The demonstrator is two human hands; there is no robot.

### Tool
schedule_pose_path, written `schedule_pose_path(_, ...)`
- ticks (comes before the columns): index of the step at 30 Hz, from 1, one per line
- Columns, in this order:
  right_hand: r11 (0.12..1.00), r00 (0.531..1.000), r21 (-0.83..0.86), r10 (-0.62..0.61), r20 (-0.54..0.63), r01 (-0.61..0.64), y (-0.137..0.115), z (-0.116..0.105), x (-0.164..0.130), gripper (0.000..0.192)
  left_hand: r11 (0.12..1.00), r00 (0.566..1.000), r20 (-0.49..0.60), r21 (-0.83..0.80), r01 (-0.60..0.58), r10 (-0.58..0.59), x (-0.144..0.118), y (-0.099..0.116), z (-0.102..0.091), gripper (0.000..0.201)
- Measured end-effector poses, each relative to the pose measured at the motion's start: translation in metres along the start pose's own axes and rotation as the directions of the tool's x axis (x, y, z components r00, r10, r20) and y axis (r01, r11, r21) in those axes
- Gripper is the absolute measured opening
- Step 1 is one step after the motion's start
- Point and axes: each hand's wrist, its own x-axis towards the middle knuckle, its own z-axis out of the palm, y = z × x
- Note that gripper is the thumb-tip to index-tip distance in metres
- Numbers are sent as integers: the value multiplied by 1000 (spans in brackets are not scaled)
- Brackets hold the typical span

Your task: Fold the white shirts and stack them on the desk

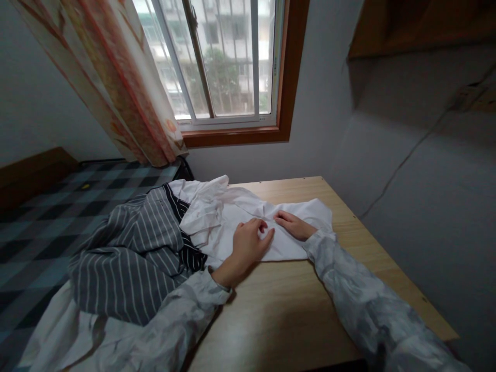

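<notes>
A white garment (232, 217) lies spread on the wooden table, its right end flattened and its left part bunched up. My left hand (250, 243) rests on its near middle, fingers bent and thumb held apart from them. From the right, my right hand (295, 225) lies on the flat right part, fingers stretched to the left over the cloth. I see no cloth gripped in either hand. Grey striped fabric (132, 258) with a black striped band (189, 248) is heaped against the garment's left side.
Under the cloth is a light wooden table (263, 320). To the left stands a bed with a checked sheet (34, 232). Behind are a window (225, 67) and a patterned curtain (127, 88). A cable (403, 160) runs down the right wall, below a wooden shelf (426, 31).
</notes>
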Motion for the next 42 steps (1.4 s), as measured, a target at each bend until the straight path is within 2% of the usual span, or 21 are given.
schedule_pose_path(3,997,999,60,-38,-21,40,8,3,3,40,998,998,-11,8,58,-58,7,10,21,23)
schedule_pose_path(7,994,999,92,-49,-21,51,14,7,4,39,997,994,-77,-22,71,-72,11,6,38,19)
schedule_pose_path(14,995,995,27,-94,-29,95,10,8,1,29,972,993,-11,-206,111,-115,14,-5,40,15)
schedule_pose_path(20,981,983,-120,-161,-87,150,9,10,0,16,944,999,21,-325,48,-43,15,-10,42,11)
schedule_pose_path(24,969,970,-202,-178,-167,143,9,12,1,13,933,1000,14,-360,-6,12,14,-10,42,8)
schedule_pose_path(27,961,937,-259,-173,-302,94,5,9,2,14,909,999,-30,-415,-34,24,15,-10,42,8)
schedule_pose_path(30,956,899,-293,-134,-417,6,-3,-2,0,14,887,999,-39,-461,-32,16,15,-10,42,11)
schedule_pose_path(32,950,897,-309,-111,-427,-30,-11,-15,-2,15,858,999,-25,-513,24,-43,15,-9,42,15)
schedule_pose_path(34,939,925,-344,-116,-363,-18,-19,-30,-4,18,794,992,-20,-601,89,-127,14,-8,42,17)
schedule_pose_path(36,910,959,-413,-152,-241,40,-26,-46,-7,22,707,978,-28,-695,132,-209,15,-9,41,18)
schedule_pose_path(38,860,967,-500,-202,-153,101,-31,-64,-11,24,640,955,-55,-753,153,-292,16,-13,40,19)
schedule_pose_path(39,834,963,-541,-226,-147,113,-31,-73,-13,26,619,939,-77,-769,158,-335,17,-15,40,20)
schedule_pose_path(42,799,930,-600,-255,-265,48,-20,-99,-24,41,582,875,-148,-795,172,-460,22,-23,41,20)
